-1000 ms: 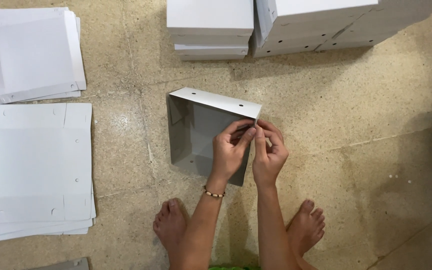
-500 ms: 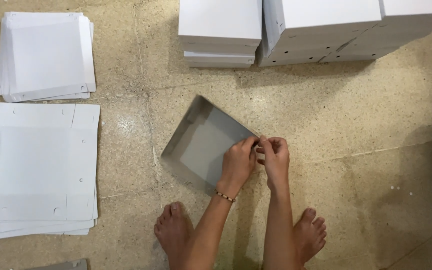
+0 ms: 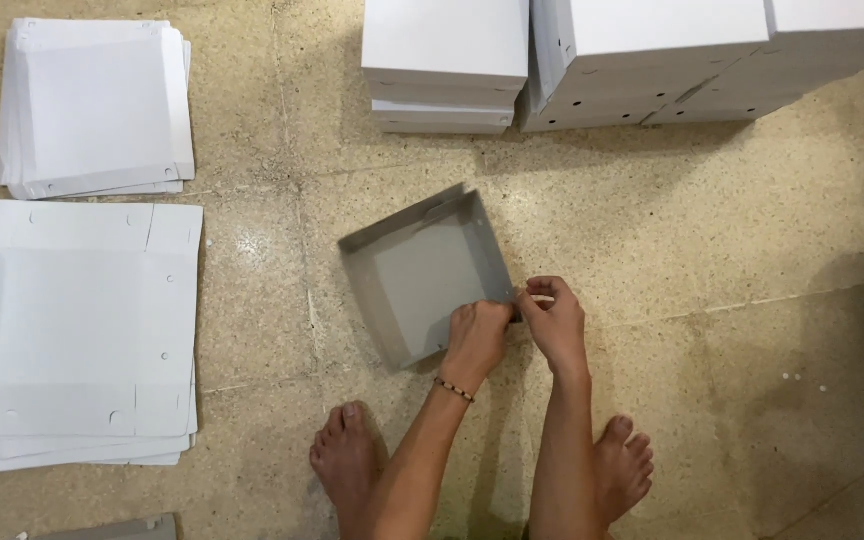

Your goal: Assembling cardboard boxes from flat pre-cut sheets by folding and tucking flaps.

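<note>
A grey cardboard box tray (image 3: 422, 270) lies open side up on the speckled floor, its walls folded upright. My left hand (image 3: 476, 335) presses on its near right corner, fingers curled over the wall. My right hand (image 3: 554, 318) pinches the same corner from the outside. A beaded bracelet sits on my left wrist. My two bare feet show below my arms.
A stack of flat white cardboard blanks (image 3: 72, 330) lies at the left, a smaller stack (image 3: 97, 105) beyond it. Piles of assembled white boxes (image 3: 447, 60) and more (image 3: 692, 60) stand at the top. A grey sheet's edge (image 3: 112, 528) shows at the bottom left.
The box was standing on edge and has been laid flat on the floor, open side up, and turned. Both hands have stayed on its near right corner.
</note>
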